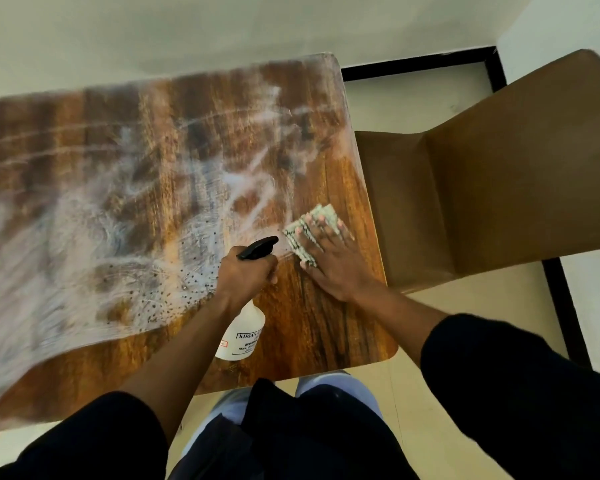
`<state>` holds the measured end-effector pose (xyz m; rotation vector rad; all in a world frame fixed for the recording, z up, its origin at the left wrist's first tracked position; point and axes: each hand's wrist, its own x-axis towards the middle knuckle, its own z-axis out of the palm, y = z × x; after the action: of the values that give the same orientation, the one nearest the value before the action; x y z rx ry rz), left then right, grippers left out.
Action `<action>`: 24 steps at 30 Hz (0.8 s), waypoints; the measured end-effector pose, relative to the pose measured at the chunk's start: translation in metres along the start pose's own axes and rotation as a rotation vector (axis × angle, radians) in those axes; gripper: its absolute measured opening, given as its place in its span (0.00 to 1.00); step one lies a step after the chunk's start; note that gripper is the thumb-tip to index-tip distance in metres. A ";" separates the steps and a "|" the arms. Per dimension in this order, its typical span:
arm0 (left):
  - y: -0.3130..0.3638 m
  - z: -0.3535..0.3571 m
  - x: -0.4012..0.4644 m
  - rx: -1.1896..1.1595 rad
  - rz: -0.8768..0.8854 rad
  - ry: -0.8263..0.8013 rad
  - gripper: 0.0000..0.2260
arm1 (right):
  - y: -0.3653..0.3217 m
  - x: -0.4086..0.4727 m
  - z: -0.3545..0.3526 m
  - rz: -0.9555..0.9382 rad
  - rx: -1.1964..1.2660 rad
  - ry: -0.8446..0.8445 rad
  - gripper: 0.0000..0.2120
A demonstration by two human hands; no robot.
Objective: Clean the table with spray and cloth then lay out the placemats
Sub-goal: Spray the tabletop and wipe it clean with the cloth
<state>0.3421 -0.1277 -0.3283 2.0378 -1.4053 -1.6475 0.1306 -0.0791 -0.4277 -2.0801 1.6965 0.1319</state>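
Observation:
A wooden table (326,327) fills the left and middle of the view, its top streaked with wet smears and droplets. My left hand (248,271) grips the neck of a white spray bottle (243,336) with a black trigger head (258,247), held above the table near its front right part. My right hand (333,258) lies flat, fingers spread, pressing a folded green-and-white patterned cloth (300,237) onto the table near its right edge. No placemats are in view.
A brown chair (499,188) stands just right of the table, its seat close to the table's right edge. A pale wall runs along the far side. Light floor tiles with a black border strip (565,306) lie to the right. My legs stand at the near edge.

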 end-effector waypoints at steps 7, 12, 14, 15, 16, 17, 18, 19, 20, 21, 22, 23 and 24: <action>0.008 0.002 0.002 0.001 -0.014 0.002 0.06 | -0.002 -0.063 0.028 -0.095 -0.037 0.015 0.33; 0.014 0.006 0.018 -0.035 -0.001 -0.029 0.07 | 0.017 -0.040 0.011 -0.055 -0.008 -0.012 0.32; 0.020 0.010 0.029 -0.049 -0.004 -0.013 0.06 | 0.029 -0.018 -0.002 0.054 0.018 0.017 0.32; 0.024 0.013 0.035 -0.062 -0.005 -0.008 0.06 | 0.036 -0.004 -0.009 0.105 0.027 0.041 0.32; 0.028 0.015 0.039 -0.067 -0.011 -0.007 0.06 | 0.043 0.010 -0.016 0.151 0.040 0.060 0.33; 0.033 0.017 0.043 -0.071 -0.019 -0.004 0.07 | 0.050 0.025 -0.023 0.191 0.055 0.072 0.33; 0.039 0.018 0.047 -0.071 -0.032 0.003 0.07 | 0.057 0.039 -0.029 0.225 0.067 0.078 0.34; 0.046 0.019 0.051 -0.080 -0.038 0.016 0.05 | 0.064 0.053 -0.034 0.253 0.076 0.082 0.34; 0.054 0.019 0.055 -0.095 -0.040 0.030 0.03 | 0.072 0.065 -0.040 0.279 0.093 0.079 0.34; 0.061 0.018 0.059 -0.118 -0.038 0.043 0.04 | 0.077 0.074 -0.044 0.305 0.117 0.076 0.34; 0.071 0.015 0.067 -0.140 -0.032 0.055 0.08 | 0.081 0.083 -0.048 0.328 0.133 0.083 0.34; 0.078 0.012 0.076 -0.159 -0.028 0.065 0.16 | 0.082 0.090 -0.052 0.346 0.131 0.099 0.34; 0.083 0.007 0.082 -0.156 -0.030 0.071 0.22 | 0.080 0.092 -0.051 0.358 0.125 0.112 0.34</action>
<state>0.2858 -0.2302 -0.3332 2.0178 -1.1891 -1.6244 0.0662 -0.1945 -0.4364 -1.7068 2.0767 0.0192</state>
